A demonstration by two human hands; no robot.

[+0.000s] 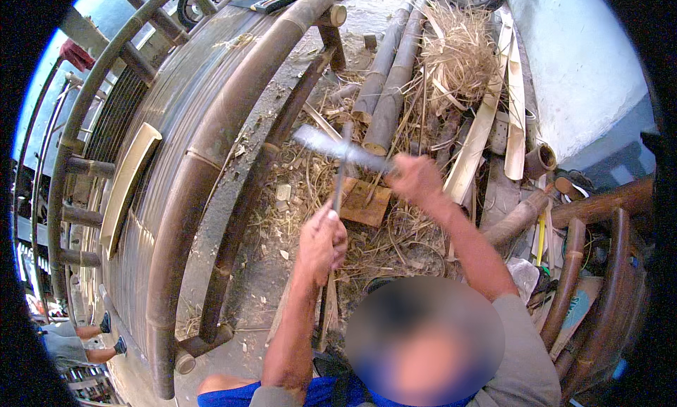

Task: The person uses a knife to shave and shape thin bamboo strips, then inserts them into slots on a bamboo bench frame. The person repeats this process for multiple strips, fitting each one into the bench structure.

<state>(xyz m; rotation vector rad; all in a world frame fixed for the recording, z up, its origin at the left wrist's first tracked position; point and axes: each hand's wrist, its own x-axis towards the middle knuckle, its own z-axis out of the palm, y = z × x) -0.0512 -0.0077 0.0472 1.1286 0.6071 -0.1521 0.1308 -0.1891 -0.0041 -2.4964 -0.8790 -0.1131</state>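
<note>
My left hand (321, 246) is closed around a thin, dark strip (340, 185), probably bamboo, which stands up out of the fist. Its lower end seems to run on below the hand. In my right hand (416, 180) is a broad-bladed knife (321, 140), smeared by motion, with the blade pointing left. The blade crosses the strip near its upper end; whether they touch I cannot tell. Below the knife, a square wooden block (370, 204) lies on the ground among shavings.
A bamboo bench (218, 118) fills the left, with a curved bamboo piece (129, 188) and a dark-handled tool (275, 3) on it. Bamboo poles (395, 97), a shavings heap (462, 54) and pale split lengths (486, 125) lie ahead. Bamboo furniture (599, 266) stands right; another person's legs (99, 342) show left.
</note>
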